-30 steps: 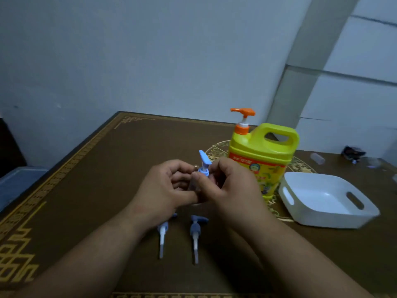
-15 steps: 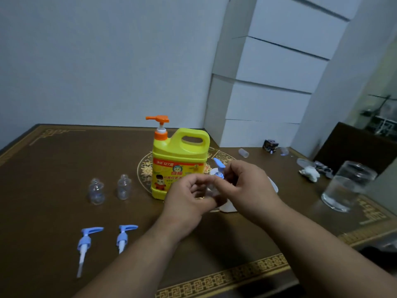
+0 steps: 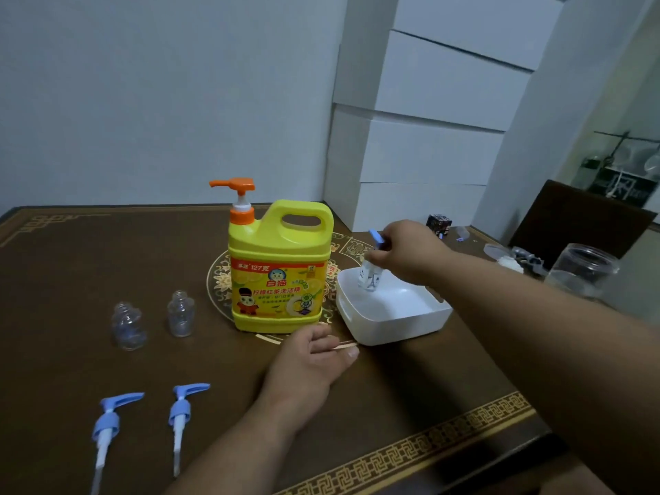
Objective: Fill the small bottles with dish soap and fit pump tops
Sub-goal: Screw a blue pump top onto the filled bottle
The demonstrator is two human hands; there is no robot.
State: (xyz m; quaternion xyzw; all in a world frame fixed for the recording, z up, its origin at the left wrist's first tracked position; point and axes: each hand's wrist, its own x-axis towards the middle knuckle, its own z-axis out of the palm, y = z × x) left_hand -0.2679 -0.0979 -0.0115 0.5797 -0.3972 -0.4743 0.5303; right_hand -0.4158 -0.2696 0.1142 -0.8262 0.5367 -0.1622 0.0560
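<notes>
Small bottle with pump top held inside the white tray

Small bottle [image 3: 369,278], clear and already fitted with a blue pump top [image 3: 377,236], hangs upright within the white tray [image 3: 400,326], near its far left corner; whether its base touches the tray floor cannot be told. The right hand [image 3: 405,253] grips it from the right at the neck, fingers curled around the collar just under the pump head. The left hand [image 3: 314,359] rests on the brown worktop [image 3: 71,259] in front of the yellow dish soap jug [image 3: 278,273], fingers loosely bent and holding nothing, fingertips near the tray's front left corner.

The jug stands upright just left of the tray, its orange pump [image 3: 235,194] pointing left. Two more clear bottles [image 3: 128,326] and [image 3: 181,314], uncapped, stand side by side to the left of the jug. Nearer the camera, two loose blue pump tops [image 3: 107,419] and [image 3: 180,410] lie flat on the worktop, dip tubes pointing toward the viewer. A clear glass jar [image 3: 582,273] stands at the far right of the worktop, well apart from the tray
</notes>
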